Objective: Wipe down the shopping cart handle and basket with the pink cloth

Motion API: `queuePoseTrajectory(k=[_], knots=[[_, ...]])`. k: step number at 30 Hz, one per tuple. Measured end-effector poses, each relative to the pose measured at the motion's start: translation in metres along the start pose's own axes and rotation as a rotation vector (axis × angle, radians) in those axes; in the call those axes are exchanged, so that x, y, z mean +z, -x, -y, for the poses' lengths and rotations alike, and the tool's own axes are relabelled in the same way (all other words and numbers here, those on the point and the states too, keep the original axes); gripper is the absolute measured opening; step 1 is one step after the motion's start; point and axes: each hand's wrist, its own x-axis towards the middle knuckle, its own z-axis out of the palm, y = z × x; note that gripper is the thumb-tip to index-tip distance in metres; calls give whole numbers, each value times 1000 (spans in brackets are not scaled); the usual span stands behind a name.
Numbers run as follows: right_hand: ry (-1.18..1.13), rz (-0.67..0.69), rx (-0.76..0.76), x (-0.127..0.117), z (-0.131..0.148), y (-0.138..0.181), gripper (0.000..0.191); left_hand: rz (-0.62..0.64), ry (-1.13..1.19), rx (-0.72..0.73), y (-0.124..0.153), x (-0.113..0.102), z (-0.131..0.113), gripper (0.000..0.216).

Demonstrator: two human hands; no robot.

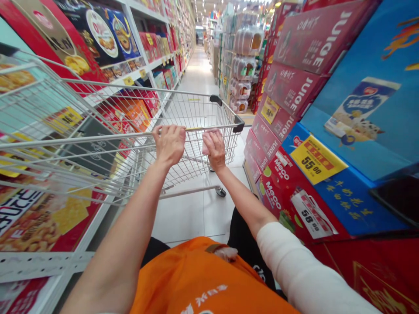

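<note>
A wire shopping cart stands in a store aisle in front of me. Its handle bar runs across the middle of the view. My left hand is wrapped over the bar left of centre. My right hand grips the same bar a little to the right, and something pink shows under its fingers. The cart basket looks empty. A second wire cart frame overlaps the view at the left, close to the camera.
Shelves of boxed biscuits and snacks line the left side. Stacked red and blue gift boxes with yellow price tags stand at the right. The white tiled aisle floor runs straight ahead. I wear an orange vest.
</note>
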Motion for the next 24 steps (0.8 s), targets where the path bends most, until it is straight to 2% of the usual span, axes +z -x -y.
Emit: queuePoseTrajectory(k=[3,6,8,10,12,14,20,24], knots=[[7,11,27,4,2,29,37,-41,59,14,14,5,-2,58],[5,27,-38,0,0,51,31,-110,90,57,38,22,-4,55],[17,-4,-80,-3,-1,44,29,-70,91,135,53,38,-6,56],[37,-43,-102,-1,-1,26,31,-49,88,114,60,53,-10,56],[39,-33,-110,4,0,8,34,-53,74,44,60,63,-16,56],[36,1,-86,10,0,4,36,-59,48,9,55,67,-22,55],[11,133,-57,5,-2,44,29,-22,75,12,38,67,-25,60],[13,89,-46,13,6,39,31,-24,106,-5,38,65,-26,60]])
